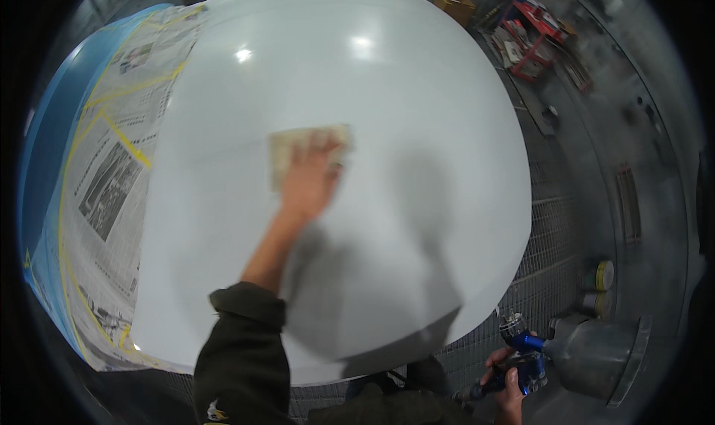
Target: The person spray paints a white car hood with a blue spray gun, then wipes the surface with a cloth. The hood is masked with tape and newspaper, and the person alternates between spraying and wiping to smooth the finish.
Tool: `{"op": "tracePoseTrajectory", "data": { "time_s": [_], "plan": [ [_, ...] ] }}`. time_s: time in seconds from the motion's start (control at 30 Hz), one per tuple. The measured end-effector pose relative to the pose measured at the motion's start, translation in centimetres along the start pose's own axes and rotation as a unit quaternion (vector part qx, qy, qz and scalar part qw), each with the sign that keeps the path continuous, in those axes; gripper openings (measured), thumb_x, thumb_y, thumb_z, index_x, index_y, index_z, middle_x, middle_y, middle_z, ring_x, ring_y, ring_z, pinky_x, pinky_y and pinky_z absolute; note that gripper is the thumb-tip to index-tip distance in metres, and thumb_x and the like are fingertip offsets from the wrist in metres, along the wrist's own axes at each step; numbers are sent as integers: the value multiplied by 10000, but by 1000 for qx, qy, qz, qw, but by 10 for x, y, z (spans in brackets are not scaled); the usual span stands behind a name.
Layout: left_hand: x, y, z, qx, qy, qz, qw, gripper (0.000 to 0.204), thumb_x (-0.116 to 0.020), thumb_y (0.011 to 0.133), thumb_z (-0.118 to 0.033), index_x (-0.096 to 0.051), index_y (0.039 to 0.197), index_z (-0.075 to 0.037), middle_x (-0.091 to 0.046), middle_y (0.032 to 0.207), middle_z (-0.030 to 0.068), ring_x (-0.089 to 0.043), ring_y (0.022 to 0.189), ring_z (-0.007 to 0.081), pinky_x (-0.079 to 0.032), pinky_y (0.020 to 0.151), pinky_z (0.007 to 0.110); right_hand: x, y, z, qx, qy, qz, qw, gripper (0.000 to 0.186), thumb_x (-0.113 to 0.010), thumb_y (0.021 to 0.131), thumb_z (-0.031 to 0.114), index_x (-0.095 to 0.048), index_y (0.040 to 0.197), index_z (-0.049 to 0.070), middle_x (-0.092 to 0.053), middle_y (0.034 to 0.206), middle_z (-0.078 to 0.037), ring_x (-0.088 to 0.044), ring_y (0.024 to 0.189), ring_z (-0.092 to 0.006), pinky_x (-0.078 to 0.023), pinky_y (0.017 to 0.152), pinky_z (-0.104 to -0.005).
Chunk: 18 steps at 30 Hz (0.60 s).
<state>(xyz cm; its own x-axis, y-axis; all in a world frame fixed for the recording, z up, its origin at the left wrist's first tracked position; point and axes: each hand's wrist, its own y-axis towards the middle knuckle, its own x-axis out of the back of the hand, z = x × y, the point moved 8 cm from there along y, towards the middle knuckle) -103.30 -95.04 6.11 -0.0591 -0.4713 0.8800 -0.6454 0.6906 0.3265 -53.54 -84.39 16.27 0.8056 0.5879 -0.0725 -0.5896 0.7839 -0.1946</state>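
Observation:
A pale yellowish wiping cloth point(281, 151) lies flat on the broad glossy white panel point(350, 90), which looks like a car hood. My left hand point(311, 178) presses the cloth against the panel with its fingers over it, slightly blurred. Down at the lower right, my right hand point(509, 386) grips a blue spray gun point(527, 376) by its handle, beyond the panel's near right edge. A large grey translucent cup point(596, 354) is attached to the gun and points to the right. The gun's silver nozzle end point(512, 324) faces up and away from me.
Newspaper point(112, 194) fixed with yellow tape point(123, 136) covers the strip left of the panel, beside a blue surface point(63, 119). At far right stand a red cart point(532, 41) with items, a cardboard box point(454, 8) and cans point(602, 276). Metal grating point(551, 235) forms the floor.

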Motion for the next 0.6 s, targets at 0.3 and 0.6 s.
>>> {"op": "tracePoseTrajectory", "data": {
  "time_s": [0.3, 0.6],
  "plan": [
    [-71, -144, -229, -416, -175, 191, 872, 456, -418, 946, -236, -534, 1379, -154, -435, 1513, 57, -301, 1459, 251, -160, 1216, 524, 6, -2, -6, 8, 18, -2, 1000, 865, -680, 915, 377, -133, 1545, 150, -567, 1028, -161, -585, 876, -235, -568, 510, -312],
    [-94, 83, -133, -181, 33, 44, 982, 412, -485, 983, -343, -557, 1356, -183, -373, 1552, 49, -267, 1464, 269, -184, 1190, 548, 36, -14, -42, -55, 14, 16, 998, 454, -626, 958, 357, -471, 1266, 62, -589, 1173, -138, -648, 772, -178, -577, 610, -315]
  ]
}}
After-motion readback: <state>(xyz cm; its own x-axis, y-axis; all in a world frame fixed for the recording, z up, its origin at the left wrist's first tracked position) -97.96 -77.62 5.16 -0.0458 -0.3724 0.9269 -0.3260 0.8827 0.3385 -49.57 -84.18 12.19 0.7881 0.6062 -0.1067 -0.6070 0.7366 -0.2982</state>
